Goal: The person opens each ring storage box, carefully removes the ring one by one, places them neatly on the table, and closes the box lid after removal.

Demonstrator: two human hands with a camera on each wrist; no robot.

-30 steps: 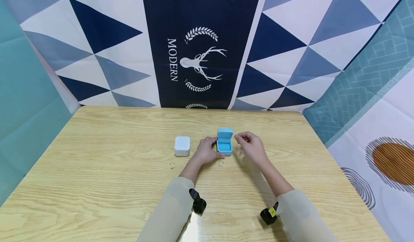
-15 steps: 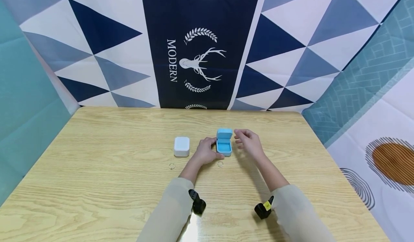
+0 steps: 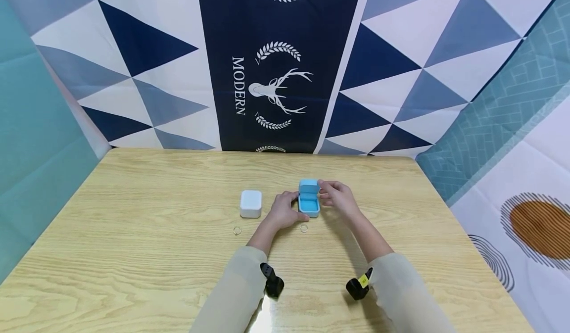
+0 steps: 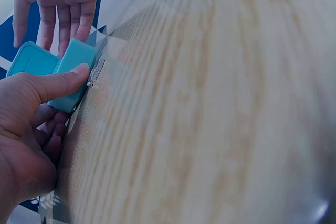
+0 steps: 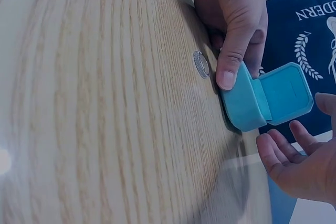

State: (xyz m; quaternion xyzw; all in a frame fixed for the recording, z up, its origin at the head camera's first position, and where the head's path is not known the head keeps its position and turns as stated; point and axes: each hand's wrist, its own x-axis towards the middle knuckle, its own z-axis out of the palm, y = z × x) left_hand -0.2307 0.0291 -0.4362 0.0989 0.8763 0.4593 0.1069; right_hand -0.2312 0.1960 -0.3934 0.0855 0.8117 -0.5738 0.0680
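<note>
A light blue ring box [image 3: 309, 213] stands on the table with its lid [image 5: 286, 94] raised. My left hand [image 3: 283, 211] grips the box from the left, its thumb on the front wall and its other fingers behind. At the box's right side is my right hand [image 3: 340, 198], fingers loosely extended, holding nothing. Its thumb tip is close by the lid's edge; whether it touches, I cannot tell. Just in front of the box lies a silvery ring [image 5: 198, 64] set with small stones. No ring is visible inside the box.
To the left stands a closed white box [image 3: 251, 204], with a second thin ring [image 3: 237, 234] in front of it. All rest on a wood-grain table [image 3: 147, 254]. A patterned cloth [image 3: 169, 110] hangs behind the table's far edge.
My right hand has moved left, closer to the raised lid, and its fingers have spread from a bunched pose. My left hand keeps its grip on the box, which stays in place.
</note>
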